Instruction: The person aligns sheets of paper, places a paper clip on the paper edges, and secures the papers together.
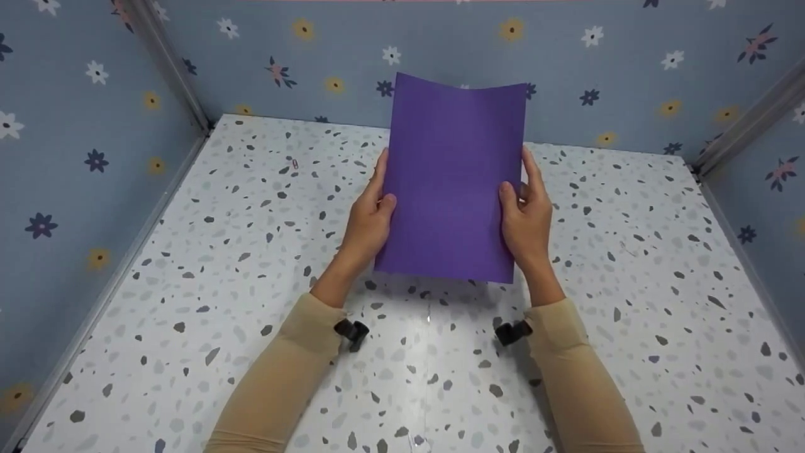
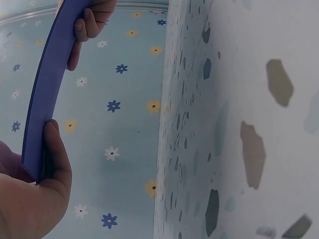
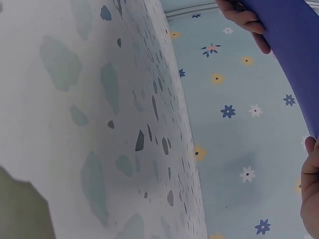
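Note:
A purple sheet of paper or card (image 1: 454, 182) is held up above the table, bowed slightly so its top edge dips in the middle. My left hand (image 1: 370, 226) grips its left edge, thumb on the near face and fingers behind. On the opposite edge my right hand (image 1: 527, 229) pinches it in the same way. Seen from the left wrist, the sheet (image 2: 52, 74) curves between both hands. The right wrist view shows the sheet (image 3: 291, 55) with part of my right hand (image 3: 311, 191) at the frame edge. Fingers behind the sheet are partly hidden in the head view.
A small red paper clip (image 1: 295, 163) lies on the speckled white table (image 1: 207, 296), at the back left. Blue flower-patterned walls (image 1: 88, 176) enclose the table at the back and both sides. Small black devices (image 1: 352, 333) are fixed at both wrists.

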`<state>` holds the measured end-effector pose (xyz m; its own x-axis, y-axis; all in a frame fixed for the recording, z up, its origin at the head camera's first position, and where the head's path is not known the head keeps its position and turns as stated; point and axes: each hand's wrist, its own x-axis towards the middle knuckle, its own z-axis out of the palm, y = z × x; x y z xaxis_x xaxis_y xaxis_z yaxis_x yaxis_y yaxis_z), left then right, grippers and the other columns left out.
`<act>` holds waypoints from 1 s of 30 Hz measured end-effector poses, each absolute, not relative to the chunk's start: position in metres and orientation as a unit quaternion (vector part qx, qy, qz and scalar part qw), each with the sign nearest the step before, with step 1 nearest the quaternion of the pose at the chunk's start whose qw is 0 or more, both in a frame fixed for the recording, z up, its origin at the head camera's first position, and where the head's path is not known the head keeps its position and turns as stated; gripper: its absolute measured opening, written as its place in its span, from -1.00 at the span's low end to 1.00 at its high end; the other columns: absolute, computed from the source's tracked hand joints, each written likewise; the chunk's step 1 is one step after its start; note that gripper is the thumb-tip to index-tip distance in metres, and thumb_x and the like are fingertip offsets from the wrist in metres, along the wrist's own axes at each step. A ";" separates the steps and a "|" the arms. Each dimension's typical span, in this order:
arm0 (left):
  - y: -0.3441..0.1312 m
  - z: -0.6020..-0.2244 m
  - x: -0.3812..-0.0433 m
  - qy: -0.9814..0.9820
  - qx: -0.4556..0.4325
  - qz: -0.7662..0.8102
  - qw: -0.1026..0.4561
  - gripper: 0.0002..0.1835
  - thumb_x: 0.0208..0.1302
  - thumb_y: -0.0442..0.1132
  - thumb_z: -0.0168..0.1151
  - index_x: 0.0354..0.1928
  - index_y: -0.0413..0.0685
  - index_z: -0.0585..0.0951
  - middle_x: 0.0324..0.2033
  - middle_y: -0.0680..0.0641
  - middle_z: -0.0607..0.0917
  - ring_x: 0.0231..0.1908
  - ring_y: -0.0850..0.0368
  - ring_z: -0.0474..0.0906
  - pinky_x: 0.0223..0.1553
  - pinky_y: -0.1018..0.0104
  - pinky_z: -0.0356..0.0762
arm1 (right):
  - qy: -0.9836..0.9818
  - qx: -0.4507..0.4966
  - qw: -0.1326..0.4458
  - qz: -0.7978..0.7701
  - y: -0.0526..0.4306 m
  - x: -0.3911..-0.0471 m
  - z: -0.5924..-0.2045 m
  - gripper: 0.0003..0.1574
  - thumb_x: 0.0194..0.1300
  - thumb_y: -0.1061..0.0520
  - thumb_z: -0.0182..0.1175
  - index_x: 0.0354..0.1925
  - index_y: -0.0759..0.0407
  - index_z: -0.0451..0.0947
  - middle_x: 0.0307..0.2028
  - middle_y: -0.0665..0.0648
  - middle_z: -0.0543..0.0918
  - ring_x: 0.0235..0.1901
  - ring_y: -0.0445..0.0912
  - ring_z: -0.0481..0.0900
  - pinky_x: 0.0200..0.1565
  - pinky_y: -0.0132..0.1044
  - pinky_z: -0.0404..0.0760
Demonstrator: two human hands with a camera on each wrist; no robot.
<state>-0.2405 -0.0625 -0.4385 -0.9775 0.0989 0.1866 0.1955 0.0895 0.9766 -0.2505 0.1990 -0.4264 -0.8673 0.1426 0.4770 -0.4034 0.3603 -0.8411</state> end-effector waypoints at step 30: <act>-0.065 -0.439 -0.243 -0.733 -0.082 -0.675 0.009 -0.20 0.66 -0.36 -0.11 0.69 0.59 -0.02 0.67 0.25 0.05 0.58 0.11 0.20 0.50 0.11 0.31 | -0.769 0.086 0.257 0.578 0.204 -0.254 -0.433 -0.24 0.59 0.23 0.20 0.63 -0.08 0.30 -0.04 0.31 0.81 -0.18 -0.11 0.79 -0.26 -0.34 0.67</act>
<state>-0.2426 -0.0651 -0.4388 -0.9864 0.1073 0.1243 0.1326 0.0743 0.9884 -0.2542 0.2038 -0.4329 -0.8532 0.1651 0.4948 -0.4295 0.3160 -0.8460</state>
